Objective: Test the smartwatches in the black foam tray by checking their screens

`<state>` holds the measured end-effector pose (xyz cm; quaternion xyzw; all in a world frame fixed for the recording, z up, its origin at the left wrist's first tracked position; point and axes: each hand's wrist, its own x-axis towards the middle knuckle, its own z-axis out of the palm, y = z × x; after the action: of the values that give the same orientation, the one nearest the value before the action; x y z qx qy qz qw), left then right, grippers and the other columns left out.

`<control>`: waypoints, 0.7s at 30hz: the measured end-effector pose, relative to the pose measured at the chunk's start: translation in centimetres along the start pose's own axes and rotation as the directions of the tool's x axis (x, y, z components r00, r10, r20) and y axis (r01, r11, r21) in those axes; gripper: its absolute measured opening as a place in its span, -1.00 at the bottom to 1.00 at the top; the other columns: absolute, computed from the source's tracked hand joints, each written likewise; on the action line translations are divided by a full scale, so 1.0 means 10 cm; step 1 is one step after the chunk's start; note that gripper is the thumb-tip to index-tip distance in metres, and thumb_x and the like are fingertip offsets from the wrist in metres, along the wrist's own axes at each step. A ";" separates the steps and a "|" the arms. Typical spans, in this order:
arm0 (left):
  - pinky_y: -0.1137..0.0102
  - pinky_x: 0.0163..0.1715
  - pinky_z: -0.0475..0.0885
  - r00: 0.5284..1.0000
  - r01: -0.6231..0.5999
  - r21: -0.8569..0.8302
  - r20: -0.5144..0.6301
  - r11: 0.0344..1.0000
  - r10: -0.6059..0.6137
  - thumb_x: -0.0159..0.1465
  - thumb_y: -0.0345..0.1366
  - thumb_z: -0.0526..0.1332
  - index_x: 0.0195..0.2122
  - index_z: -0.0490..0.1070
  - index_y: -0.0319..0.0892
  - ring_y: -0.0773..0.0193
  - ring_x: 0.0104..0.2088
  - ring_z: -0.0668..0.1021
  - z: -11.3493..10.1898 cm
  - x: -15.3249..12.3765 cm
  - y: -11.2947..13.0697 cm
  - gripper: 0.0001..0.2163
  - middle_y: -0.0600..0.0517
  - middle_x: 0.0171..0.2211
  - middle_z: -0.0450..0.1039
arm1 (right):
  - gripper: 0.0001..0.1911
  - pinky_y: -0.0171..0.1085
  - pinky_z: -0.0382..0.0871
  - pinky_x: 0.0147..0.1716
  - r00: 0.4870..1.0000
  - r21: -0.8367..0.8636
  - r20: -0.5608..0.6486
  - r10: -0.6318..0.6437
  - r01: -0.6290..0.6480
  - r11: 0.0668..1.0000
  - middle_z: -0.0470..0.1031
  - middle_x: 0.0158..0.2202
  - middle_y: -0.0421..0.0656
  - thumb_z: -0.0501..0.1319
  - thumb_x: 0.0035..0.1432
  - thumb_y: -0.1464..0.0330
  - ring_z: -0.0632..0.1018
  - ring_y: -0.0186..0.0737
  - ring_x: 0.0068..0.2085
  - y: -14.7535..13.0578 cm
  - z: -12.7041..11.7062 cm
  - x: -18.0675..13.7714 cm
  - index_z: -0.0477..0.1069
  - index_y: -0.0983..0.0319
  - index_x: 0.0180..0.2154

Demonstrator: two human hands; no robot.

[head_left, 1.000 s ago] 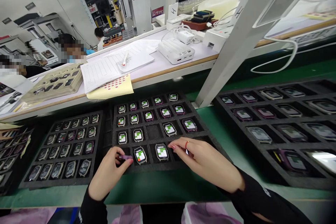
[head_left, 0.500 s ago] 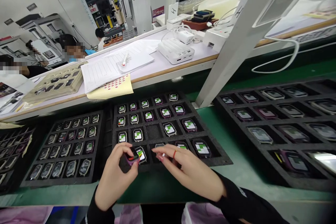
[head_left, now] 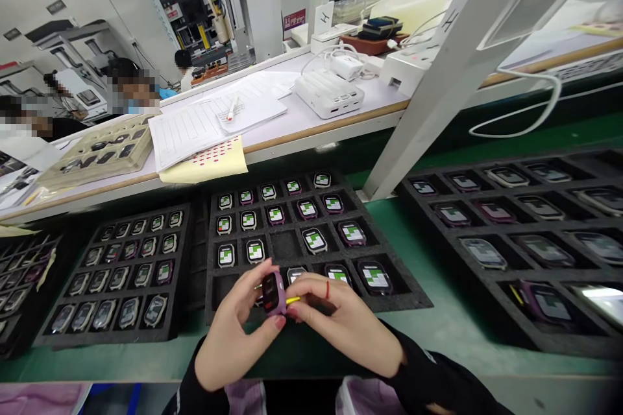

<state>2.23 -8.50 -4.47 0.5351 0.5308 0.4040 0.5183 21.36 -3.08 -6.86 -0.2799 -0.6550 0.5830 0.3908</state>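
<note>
Between the thumb and fingers of my left hand (head_left: 233, 331) is a smartwatch body (head_left: 274, 292) with a purple case, tilted up, its dark face showing some red. My right hand (head_left: 341, 318) pinches a thin yellow stick (head_left: 293, 300) at the watch's right side; whether its tip enters the case I cannot tell. Both hands hover over the front edge of a black foam tray (head_left: 409, 296), whose slots hold several strapless watches with lit green-and-white screens. My fingers partly cover the front row. One slot (head_left: 285, 245) in the third row has no watch.
More foam trays of watches stand on the left (head_left: 109, 279) and right (head_left: 487, 220) of the green bench (head_left: 448, 327). A slanted white post (head_left: 423, 84) rises behind. The shelf above bears papers (head_left: 195, 123), a white power bank (head_left: 328, 94) and cables. Other people sit beyond.
My left hand has moved right and turned the watch more upright. My right hand has come down and left to meet it, with the yellow stick now at the case's side.
</note>
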 end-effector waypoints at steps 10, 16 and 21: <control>0.34 0.16 0.33 0.982 0.187 -0.537 0.129 0.822 -0.139 0.06 -0.04 0.49 0.10 0.53 -0.05 0.08 0.12 0.51 0.09 0.07 -0.14 -0.44 -0.11 0.07 0.52 | -0.57 -0.31 0.49 -0.39 0.936 0.419 -0.018 0.352 -0.312 0.853 0.58 -0.45 -0.13 0.52 -0.05 0.05 0.55 -0.26 -0.48 0.03 0.06 0.03 0.47 0.23 -0.43; 0.41 0.09 0.35 0.980 0.197 -0.607 0.103 0.770 -0.169 -0.05 -0.10 0.55 -0.01 0.60 -0.03 0.12 0.06 0.51 0.19 0.05 -0.06 -0.46 -0.06 0.00 0.54 | -0.67 -0.32 0.43 -0.45 0.939 0.278 -0.198 0.283 -0.223 0.934 0.53 -0.47 -0.15 0.50 -0.01 0.15 0.54 -0.23 -0.46 0.04 0.09 -0.02 0.49 0.21 -0.52; 0.37 0.01 0.44 0.981 0.190 -0.616 0.082 0.764 -0.177 -0.07 -0.13 0.56 -0.06 0.62 -0.04 0.15 -0.04 0.54 0.22 0.03 -0.07 -0.50 -0.06 -0.01 0.51 | -0.75 -0.35 0.38 -0.36 0.933 -0.101 -0.356 -0.053 0.018 0.995 0.43 -0.39 -0.23 0.47 0.08 0.28 0.51 -0.29 -0.38 0.05 0.07 -0.05 0.51 0.18 -0.53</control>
<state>4.35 -8.51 -5.46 0.2841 0.4131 0.4983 0.7074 21.06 -3.79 -7.45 -0.3881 -0.6049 0.4830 0.5002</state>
